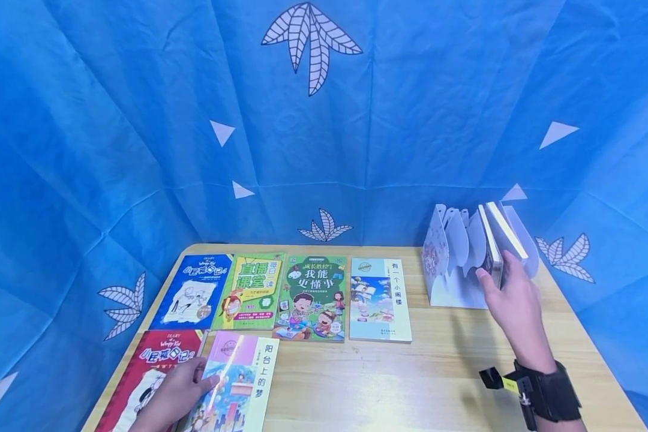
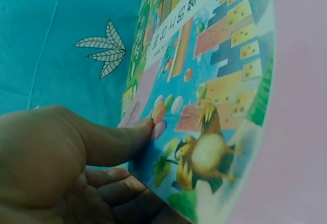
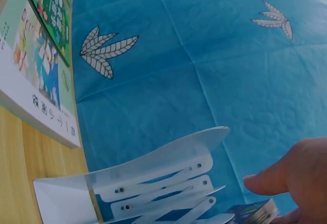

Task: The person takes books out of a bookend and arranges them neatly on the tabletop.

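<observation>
My left hand (image 1: 175, 390) pinches the left edge of a pink-topped paperback (image 1: 232, 402). In the left wrist view the thumb (image 2: 120, 137) lies on its illustrated cover, with the other fingers behind. Part of the paperback lies over a red book (image 1: 156, 372). My right hand (image 1: 513, 297) is at the front of a white expandable book rack (image 1: 443, 288), beside an upright book (image 1: 491, 240). In the right wrist view its thumb (image 3: 271, 180) stands straight, apart from that book's corner; the other fingers are mostly hidden. Another book (image 1: 507, 231) stands in the rack, to the right.
Along the table's back lie a blue book (image 1: 194, 294), a yellow-green book (image 1: 251, 294), a green book (image 1: 313, 300) and a pale-blue-and-white book (image 1: 378, 300). Blue patterned cloth (image 1: 324, 150) hangs behind the wooden table (image 1: 356, 384).
</observation>
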A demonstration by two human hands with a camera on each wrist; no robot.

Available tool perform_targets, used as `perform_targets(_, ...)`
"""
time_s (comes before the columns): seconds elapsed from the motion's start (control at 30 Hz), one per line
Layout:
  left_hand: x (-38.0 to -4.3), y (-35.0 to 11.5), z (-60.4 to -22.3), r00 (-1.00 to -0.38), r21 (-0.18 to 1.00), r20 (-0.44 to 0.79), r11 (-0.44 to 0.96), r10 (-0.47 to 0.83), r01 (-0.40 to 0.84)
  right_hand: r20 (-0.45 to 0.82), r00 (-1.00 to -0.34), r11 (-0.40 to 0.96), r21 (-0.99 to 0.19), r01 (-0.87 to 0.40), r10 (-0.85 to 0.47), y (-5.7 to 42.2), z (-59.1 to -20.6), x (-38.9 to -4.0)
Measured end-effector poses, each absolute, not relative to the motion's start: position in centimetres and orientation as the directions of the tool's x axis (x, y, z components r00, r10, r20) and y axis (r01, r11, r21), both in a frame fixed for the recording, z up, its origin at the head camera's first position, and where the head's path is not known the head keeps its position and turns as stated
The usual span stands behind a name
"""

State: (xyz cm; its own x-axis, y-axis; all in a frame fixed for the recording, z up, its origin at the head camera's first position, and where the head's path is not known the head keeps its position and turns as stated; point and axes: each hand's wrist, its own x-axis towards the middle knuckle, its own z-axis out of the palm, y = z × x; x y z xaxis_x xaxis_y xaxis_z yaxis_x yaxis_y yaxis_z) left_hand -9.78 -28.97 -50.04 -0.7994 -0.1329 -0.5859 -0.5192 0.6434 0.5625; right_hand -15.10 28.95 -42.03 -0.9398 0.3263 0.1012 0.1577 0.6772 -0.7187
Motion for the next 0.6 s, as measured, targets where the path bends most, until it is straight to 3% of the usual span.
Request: perform_targets(0.6,-9.5,-28.9,-50.2,-0.796,0.508,-0.581,0.688,-0.17,-0.518,0.143,-0.911,0.705,-0.683,0.191,0.386,30.0,-43.7,-17.5)
